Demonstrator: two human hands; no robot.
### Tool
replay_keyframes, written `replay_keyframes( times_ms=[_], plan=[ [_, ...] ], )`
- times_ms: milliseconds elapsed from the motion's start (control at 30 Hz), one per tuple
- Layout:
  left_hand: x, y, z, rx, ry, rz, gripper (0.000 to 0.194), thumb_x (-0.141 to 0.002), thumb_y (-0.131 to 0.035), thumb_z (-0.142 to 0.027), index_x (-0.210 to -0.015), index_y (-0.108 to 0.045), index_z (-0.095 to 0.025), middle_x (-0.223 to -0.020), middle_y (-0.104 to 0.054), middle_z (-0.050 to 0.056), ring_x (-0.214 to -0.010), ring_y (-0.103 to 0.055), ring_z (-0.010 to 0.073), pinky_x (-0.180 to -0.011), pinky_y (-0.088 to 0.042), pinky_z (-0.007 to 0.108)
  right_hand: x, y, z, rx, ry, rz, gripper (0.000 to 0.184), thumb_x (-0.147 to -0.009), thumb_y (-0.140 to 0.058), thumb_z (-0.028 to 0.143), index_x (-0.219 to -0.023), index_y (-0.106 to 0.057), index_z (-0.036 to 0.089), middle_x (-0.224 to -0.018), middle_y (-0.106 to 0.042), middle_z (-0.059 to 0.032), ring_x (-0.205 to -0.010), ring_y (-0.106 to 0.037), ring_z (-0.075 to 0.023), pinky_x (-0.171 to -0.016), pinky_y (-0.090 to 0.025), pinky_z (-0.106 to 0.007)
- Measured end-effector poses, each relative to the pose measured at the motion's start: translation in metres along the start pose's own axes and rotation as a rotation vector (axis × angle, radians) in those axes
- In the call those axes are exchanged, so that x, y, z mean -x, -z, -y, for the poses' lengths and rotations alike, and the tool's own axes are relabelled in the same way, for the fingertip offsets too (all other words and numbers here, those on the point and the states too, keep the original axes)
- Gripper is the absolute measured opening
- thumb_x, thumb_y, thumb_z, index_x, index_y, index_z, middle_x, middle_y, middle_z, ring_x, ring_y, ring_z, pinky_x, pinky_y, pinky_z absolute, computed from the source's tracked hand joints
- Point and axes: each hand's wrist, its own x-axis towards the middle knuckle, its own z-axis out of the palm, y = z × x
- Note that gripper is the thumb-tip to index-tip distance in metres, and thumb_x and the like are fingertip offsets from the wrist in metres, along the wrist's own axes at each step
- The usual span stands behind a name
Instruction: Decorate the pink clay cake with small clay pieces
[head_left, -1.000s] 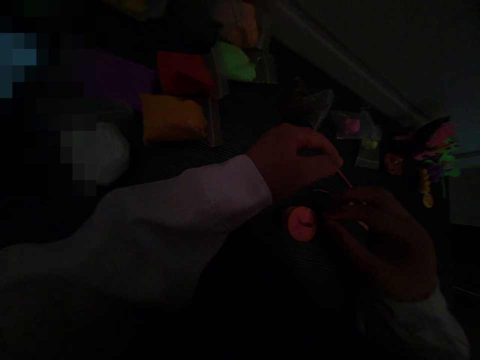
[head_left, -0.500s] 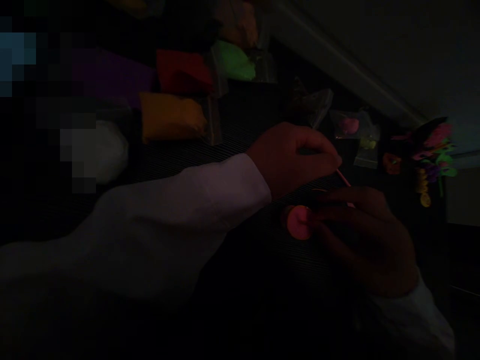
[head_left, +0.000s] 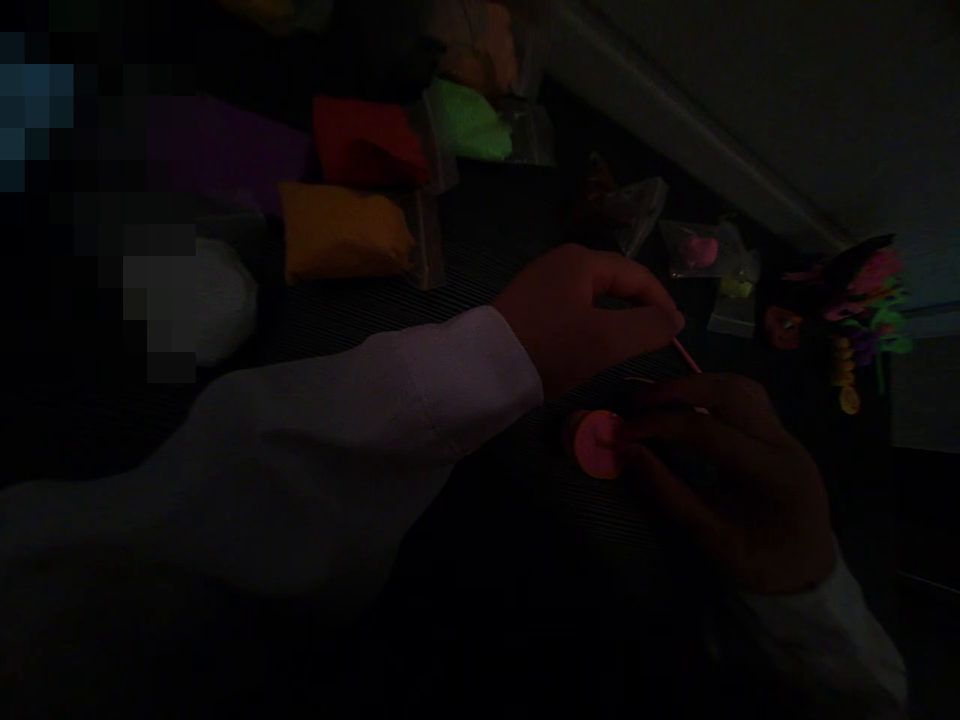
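Observation:
The scene is very dark. My left hand [head_left: 592, 315] pinches the end of a thin pink strand [head_left: 687, 355] between thumb and forefinger. That strand runs down and right until my right hand covers it. Fingertips of my right hand [head_left: 742, 480] close together at the edge of a small round pink disc [head_left: 595, 444] with an orange rim, which looks like soft clay. The disc is low over the dark ridged surface; whether it rests there I cannot tell. A thin orange piece [head_left: 639, 380] shows just above the right fingers.
Clear bags of coloured material lie beyond: orange [head_left: 345, 235], red [head_left: 367, 142], green [head_left: 474, 122], purple [head_left: 232, 155]. A white lump [head_left: 217, 305] is at left. Small bags with pink [head_left: 699, 250] and yellow [head_left: 736, 288] pieces lie right, near colourful shaped figures [head_left: 877, 310]. A pale wall edge [head_left: 675, 120] runs behind.

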Motion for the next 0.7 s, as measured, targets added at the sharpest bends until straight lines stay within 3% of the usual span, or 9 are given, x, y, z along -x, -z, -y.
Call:
replay_keyframes(
  times_ms=[400, 700],
  plan=[
    [-0.0004, -0.0005, -0.0012, -0.034, 0.053, -0.016, 0.013, -0.075, -0.056, -0.015, -0.077, -0.068, -0.013, -0.082, -0.069, 0.000, -0.084, -0.061, 0.0094, -0.082, -0.046, 0.023, -0.0019, -0.0009, -0.0010, -0.043, 0.004, 0.027, 0.011, -0.074, -0.061, 0.019, -0.085, -0.061, 0.019, -0.093, -0.062, -0.0056, -0.091, -0.057, -0.0187, -0.078, -0.044, -0.039],
    [-0.0012, 0.0000, -0.0011, -0.027, 0.042, -0.011, 0.013, -0.075, -0.057, -0.015, -0.078, -0.068, -0.009, -0.081, -0.069, 0.001, -0.082, -0.061, 0.0095, -0.079, -0.046, 0.022, 0.0007, 0.0030, -0.0011, -0.074, -0.043, -0.008, 0.012, -0.072, -0.063, 0.019, -0.084, -0.062, 0.022, -0.095, -0.062, -0.0040, -0.091, -0.057, -0.0185, -0.081, -0.045, -0.038]
  ],
)
